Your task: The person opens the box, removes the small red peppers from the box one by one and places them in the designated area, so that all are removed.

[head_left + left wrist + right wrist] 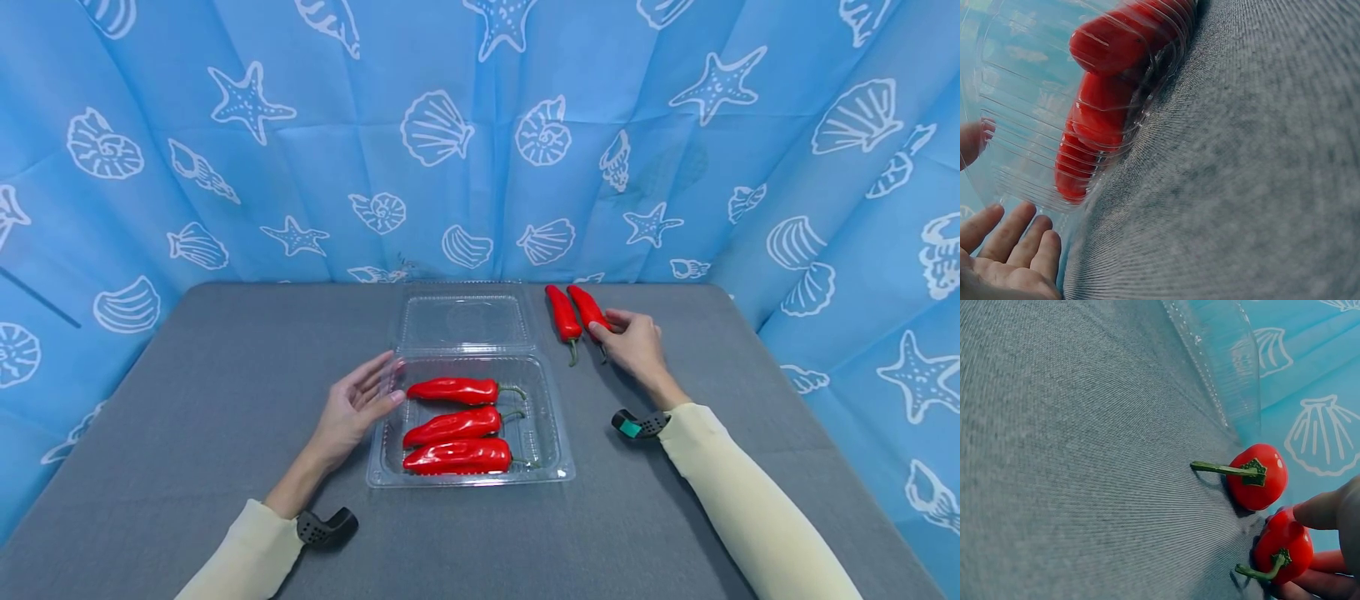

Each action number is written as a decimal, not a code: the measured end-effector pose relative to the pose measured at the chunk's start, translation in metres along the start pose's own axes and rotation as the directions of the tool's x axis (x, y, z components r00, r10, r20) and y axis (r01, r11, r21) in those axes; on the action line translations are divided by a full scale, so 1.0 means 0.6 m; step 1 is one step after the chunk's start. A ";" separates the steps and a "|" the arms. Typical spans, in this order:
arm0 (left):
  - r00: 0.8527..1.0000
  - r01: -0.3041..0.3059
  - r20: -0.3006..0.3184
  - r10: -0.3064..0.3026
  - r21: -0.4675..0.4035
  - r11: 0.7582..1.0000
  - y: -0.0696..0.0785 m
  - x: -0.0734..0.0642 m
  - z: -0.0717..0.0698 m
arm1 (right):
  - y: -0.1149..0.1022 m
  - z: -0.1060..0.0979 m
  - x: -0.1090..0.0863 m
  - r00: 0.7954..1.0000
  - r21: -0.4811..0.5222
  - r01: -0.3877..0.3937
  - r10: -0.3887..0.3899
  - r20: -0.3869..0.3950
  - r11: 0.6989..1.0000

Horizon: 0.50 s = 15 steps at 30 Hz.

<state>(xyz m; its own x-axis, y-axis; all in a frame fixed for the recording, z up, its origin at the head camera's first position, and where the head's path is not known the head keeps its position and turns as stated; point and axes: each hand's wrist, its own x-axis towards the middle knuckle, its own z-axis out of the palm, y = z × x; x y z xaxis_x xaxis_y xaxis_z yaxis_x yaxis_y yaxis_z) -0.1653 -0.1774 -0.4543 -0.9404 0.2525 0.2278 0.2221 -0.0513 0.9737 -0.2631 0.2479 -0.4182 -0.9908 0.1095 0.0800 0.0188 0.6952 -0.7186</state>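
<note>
At the right of the head view, just above the middle, the right hand (636,342) pinches the right-hand loose pepper (588,307) between its thumb and fingers, the pepper lying on the grey table (262,358) with its stem toward the bottom of the frame. The left-hand loose pepper (564,315) lies close beside it, in the way between the held one and the clear lid (465,321). That lid lies open in the upper centre, behind the clear container (561,433), which fills the centre of the frame.

Inside the container are three red peppers, the top pepper (453,390), the middle pepper (453,427) and the bottom pepper (459,457), stacked down the frame with stems to the right. Its right wall stands between them and the loose pair.

Left of centre, the left hand (348,415) is at the container's left edge, fingers extended and thumb held wide of them; whether they press the plastic I cannot tell. Dark bands (327,530) circle both wrists, below pale sleeves (251,550). A blue curtain (322,175) printed with shells and starfish fills the upper part of the frame.
</note>
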 end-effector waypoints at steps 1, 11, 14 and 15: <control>1.000 0.001 0.000 -0.001 0.000 1.000 0.000 0.000 0.000 | 0.000 0.000 0.000 1.000 0.001 -0.001 0.001 0.001 1.000; 1.000 0.004 -0.001 -0.004 0.003 1.000 0.002 0.000 0.001 | 0.003 0.007 0.002 1.000 0.012 0.008 -0.008 -0.007 1.000; 1.000 0.000 0.000 0.000 0.002 1.000 0.002 0.000 0.001 | 0.001 0.008 0.001 1.000 0.022 -0.001 0.001 0.002 1.000; 1.000 0.000 0.000 0.000 0.001 1.000 0.003 0.000 0.001 | 0.000 0.008 0.000 1.000 0.024 -0.003 0.003 0.005 1.000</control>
<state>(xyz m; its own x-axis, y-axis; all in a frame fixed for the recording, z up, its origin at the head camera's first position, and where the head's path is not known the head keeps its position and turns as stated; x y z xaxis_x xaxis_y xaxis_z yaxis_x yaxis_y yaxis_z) -0.1647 -0.1768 -0.4528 -0.9406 0.2522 0.2273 0.2217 -0.0506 0.9738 -0.2639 0.2446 -0.4216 -0.9914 0.1077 0.0745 0.0183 0.6777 -0.7351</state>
